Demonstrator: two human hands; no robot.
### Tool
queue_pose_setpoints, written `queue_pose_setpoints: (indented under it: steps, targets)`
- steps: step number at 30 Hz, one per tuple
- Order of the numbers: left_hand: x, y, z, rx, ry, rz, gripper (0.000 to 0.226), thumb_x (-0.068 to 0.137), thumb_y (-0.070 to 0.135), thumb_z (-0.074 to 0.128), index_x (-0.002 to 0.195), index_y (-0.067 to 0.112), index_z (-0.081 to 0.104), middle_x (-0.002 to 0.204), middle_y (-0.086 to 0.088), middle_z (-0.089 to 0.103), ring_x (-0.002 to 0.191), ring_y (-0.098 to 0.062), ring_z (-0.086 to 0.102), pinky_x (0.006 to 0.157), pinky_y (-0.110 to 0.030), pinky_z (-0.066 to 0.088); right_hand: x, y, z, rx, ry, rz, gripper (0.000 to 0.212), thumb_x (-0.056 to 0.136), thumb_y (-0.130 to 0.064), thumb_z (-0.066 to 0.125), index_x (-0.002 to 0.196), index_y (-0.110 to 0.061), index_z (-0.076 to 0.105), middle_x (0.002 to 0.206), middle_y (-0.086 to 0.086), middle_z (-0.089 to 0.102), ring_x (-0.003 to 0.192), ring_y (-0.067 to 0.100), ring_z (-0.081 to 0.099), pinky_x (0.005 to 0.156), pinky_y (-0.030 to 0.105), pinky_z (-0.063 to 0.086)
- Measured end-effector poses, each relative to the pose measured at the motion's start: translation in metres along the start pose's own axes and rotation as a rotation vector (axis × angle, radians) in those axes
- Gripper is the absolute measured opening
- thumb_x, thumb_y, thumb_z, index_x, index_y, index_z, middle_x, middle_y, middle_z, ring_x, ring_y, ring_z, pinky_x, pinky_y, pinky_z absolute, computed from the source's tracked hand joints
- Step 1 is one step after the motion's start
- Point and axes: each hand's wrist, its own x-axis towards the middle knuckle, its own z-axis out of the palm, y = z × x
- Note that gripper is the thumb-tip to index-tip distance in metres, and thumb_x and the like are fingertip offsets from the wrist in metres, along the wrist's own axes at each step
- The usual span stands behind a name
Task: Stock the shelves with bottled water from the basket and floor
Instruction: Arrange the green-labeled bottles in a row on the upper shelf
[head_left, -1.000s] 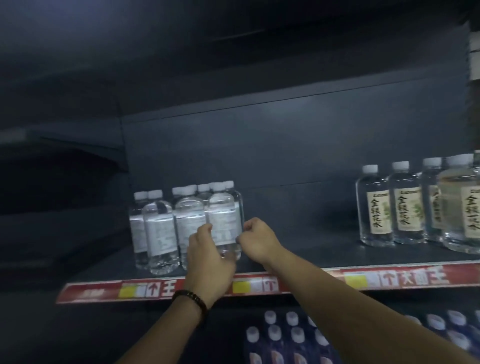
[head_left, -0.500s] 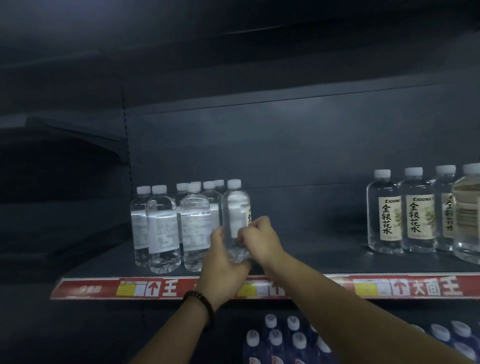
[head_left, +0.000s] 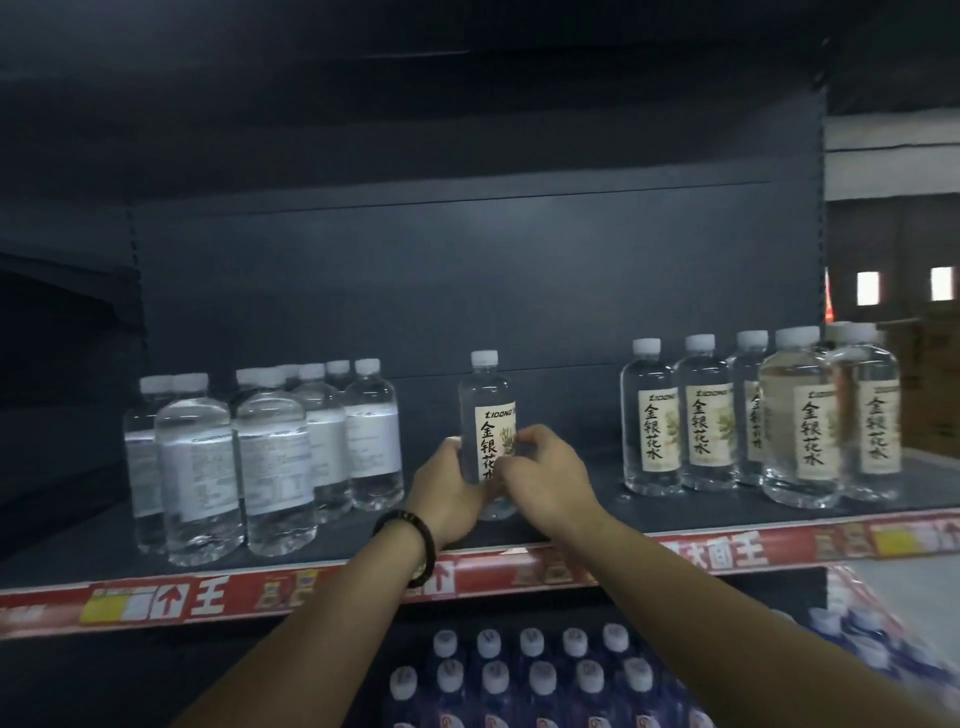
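A clear water bottle (head_left: 485, 400) with a white cap and a cream label stands upright on the dark shelf (head_left: 571, 499), its label facing me. My left hand (head_left: 449, 491) grips its lower body from the left, a dark bead bracelet on the wrist. My right hand (head_left: 540, 475) grips it from the right, fingers curled over the label. A group of several bottles (head_left: 270, 457) stands to the left with their back labels showing. Another group of several bottles (head_left: 763, 421) stands to the right with front labels showing.
A red price strip (head_left: 208, 597) runs along the shelf's front edge. Below it, several blue-labelled bottles (head_left: 530, 675) with white caps fill the lower shelf. The shelf's back panel is dark. A dim room with cartons opens beyond the unit's right end.
Both hands have carried the bottle rightward, away from the left group into the gap, and turned it so the front label faces me. My view has shifted right.
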Motion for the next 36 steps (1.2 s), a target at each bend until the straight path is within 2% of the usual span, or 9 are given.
queue_pose_setpoints:
  steps: [2, 5, 8, 14, 19, 23, 27, 32, 36]
  targets:
    - [0.011, 0.008, 0.019, -0.001, -0.023, 0.014, 0.056, 0.053, 0.064, 0.076, 0.102, 0.04, 0.061, 0.119, 0.01, 0.076, 0.111, -0.014, 0.073, 0.101, -0.043, 0.058, 0.004, 0.011, -0.016, -0.043, 0.007, -0.009, 0.036, 0.08, -0.027, 0.063, 0.116, -0.029, 0.063, 0.122, 0.001, 0.068, 0.119, 0.021, 0.06, 0.093, 0.035, 0.053]
    - [0.027, 0.016, 0.047, -0.05, -0.045, 0.04, 0.081, 0.05, 0.066, 0.075, 0.122, 0.03, 0.063, 0.123, 0.007, 0.076, 0.112, -0.014, 0.072, 0.102, -0.044, 0.058, 0.008, 0.028, -0.034, -0.066, 0.002, -0.015, 0.045, 0.077, -0.033, 0.07, 0.122, -0.026, 0.068, 0.117, -0.005, 0.071, 0.107, 0.016, 0.067, 0.089, 0.032, 0.056]
    - [0.034, 0.029, 0.068, -0.077, -0.091, 0.041, 0.075, 0.059, 0.058, 0.083, 0.123, 0.025, 0.061, 0.122, 0.004, 0.075, 0.11, -0.014, 0.072, 0.101, -0.043, 0.058, 0.01, 0.039, -0.049, -0.092, 0.015, -0.024, 0.047, 0.075, -0.036, 0.067, 0.12, -0.03, 0.062, 0.12, -0.001, 0.067, 0.105, 0.016, 0.066, 0.094, 0.039, 0.058]
    - [0.049, 0.042, 0.103, -0.074, -0.177, 0.064, 0.055, 0.084, 0.032, 0.085, 0.131, 0.027, 0.057, 0.126, 0.004, 0.074, 0.115, -0.016, 0.07, 0.104, -0.045, 0.057, 0.019, 0.052, -0.081, -0.172, 0.072, -0.026, 0.034, 0.09, -0.02, 0.064, 0.124, -0.02, 0.059, 0.121, 0.0, 0.061, 0.092, 0.008, 0.06, 0.062, 0.012, 0.041]
    - [0.052, 0.043, 0.115, -0.083, -0.153, 0.083, 0.056, 0.088, 0.031, 0.083, 0.137, 0.026, 0.057, 0.127, 0.005, 0.074, 0.115, -0.016, 0.07, 0.105, -0.044, 0.056, 0.021, 0.061, -0.088, -0.212, 0.07, -0.03, 0.054, 0.093, -0.027, 0.06, 0.146, -0.019, 0.051, 0.136, 0.008, 0.056, 0.107, 0.021, 0.063, 0.091, 0.035, 0.055]
    - [0.055, 0.04, 0.116, -0.092, -0.155, 0.075, 0.057, 0.09, 0.025, 0.083, 0.14, 0.024, 0.058, 0.126, 0.006, 0.075, 0.114, -0.014, 0.071, 0.105, -0.044, 0.056, 0.02, 0.062, -0.088, -0.236, 0.078, -0.035, 0.055, 0.097, -0.028, 0.062, 0.149, -0.018, 0.047, 0.141, 0.008, 0.051, 0.109, 0.02, 0.06, 0.092, 0.033, 0.053]
    - [0.046, 0.038, 0.1, -0.035, -0.18, 0.104, 0.053, 0.101, 0.019, 0.069, 0.151, 0.022, 0.049, 0.133, 0.001, 0.071, 0.118, -0.013, 0.068, 0.099, -0.027, 0.055, 0.011, 0.057, -0.079, -0.266, 0.186, -0.091, 0.056, 0.093, -0.025, 0.068, 0.144, -0.021, 0.045, 0.138, 0.002, 0.043, 0.112, 0.017, 0.05, 0.1, 0.034, 0.048]
    - [0.018, 0.011, 0.017, 0.204, 0.035, 0.244, 0.038, 0.103, 0.005, 0.057, 0.136, 0.023, 0.061, 0.127, 0.006, 0.068, 0.11, -0.002, 0.063, 0.085, -0.001, 0.045, 0.006, 0.036, -0.032, -0.337, 0.121, -0.296, 0.036, 0.091, -0.016, 0.063, 0.126, -0.023, 0.055, 0.122, -0.004, 0.051, 0.109, 0.017, 0.055, 0.097, 0.037, 0.049]
    - [-0.017, -0.021, -0.063, 0.272, 0.288, 0.301, 0.041, 0.095, -0.007, 0.053, 0.107, 0.028, 0.069, 0.107, 0.012, 0.071, 0.098, 0.001, 0.067, 0.087, -0.016, 0.055, 0.014, 0.008, 0.029, -0.286, -0.032, -0.341, 0.027, 0.089, -0.012, 0.065, 0.112, -0.025, 0.061, 0.105, -0.004, 0.059, 0.097, 0.016, 0.06, 0.093, 0.034, 0.051]
